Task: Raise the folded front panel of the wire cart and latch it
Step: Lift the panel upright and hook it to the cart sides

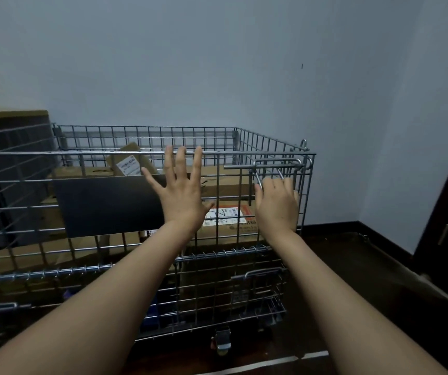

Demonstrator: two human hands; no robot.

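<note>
We see the front panel [125, 190] of the wire cart [260, 142] standing up in front of us, with its top bar just at our fingertips. Our left hand [182, 190] lies flat against the panel near the middle, fingers spread wide and pointing up, the tips reaching the top bar. Our right hand [277, 204] is over by the panel's right edge, just beside the corner of the cart. Its fingers are curled around the bent wire loop of the latch [274, 169], which sits right under the top bar and touches the corner post. The two hands are apart, with a few squares of wire between them. A dark flat plate [104, 204] hangs on the panel to the left of our left hand. Behind the wire we see cardboard boxes [225, 185] stacked inside the cart, some with white labels. Lower down, a coiled wire hinge [217, 254] runs across the front, and the bottom half of the cart sits below it. To the right of the cart there is bare dark floor [352, 266] and a pale wall [244, 63], so there is room on that side. Both our arms reach straight out and a bit up, with bare forearms.
</note>
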